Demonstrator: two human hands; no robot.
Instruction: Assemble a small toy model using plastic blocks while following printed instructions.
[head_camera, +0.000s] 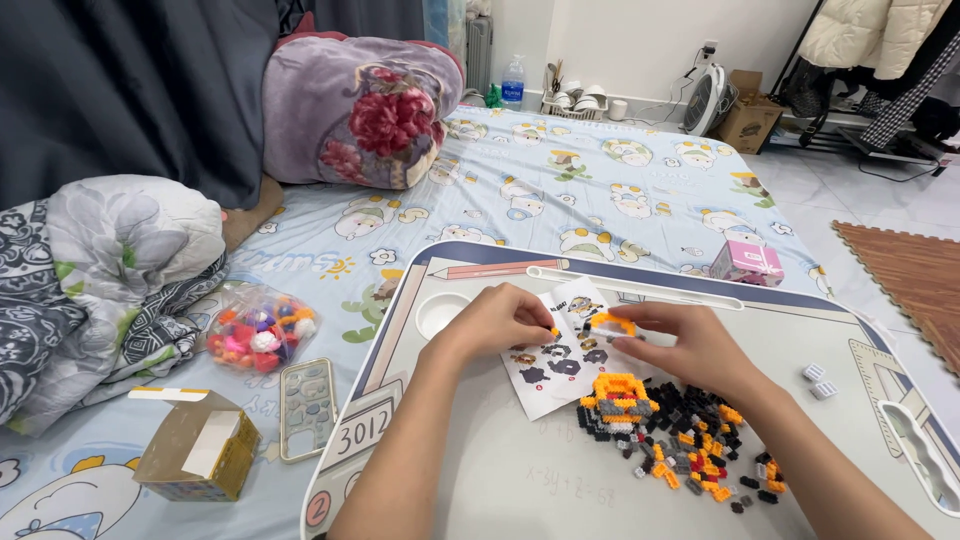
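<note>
Left hand (497, 320) pinches a tiny orange brick (554, 331); right hand (690, 345) grips an orange-black brick piece (611, 322) over the instruction sheet (560, 365) on the counter (560, 470).

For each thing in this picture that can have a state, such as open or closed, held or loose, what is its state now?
Left hand: pinching a tiny orange brick.
Right hand: holding a small orange brick piece above the paper instruction sheet.
Paper instruction sheet: unfolded, flat on the grey lap table.
Half-built orange and grey brick model: standing, unfinished.
Loose small bricks: scattered.
Brown cardboard box: open.
Clear plastic bag of colourful pieces: lying on the bedsheet.
Pink small box: closed.
</note>
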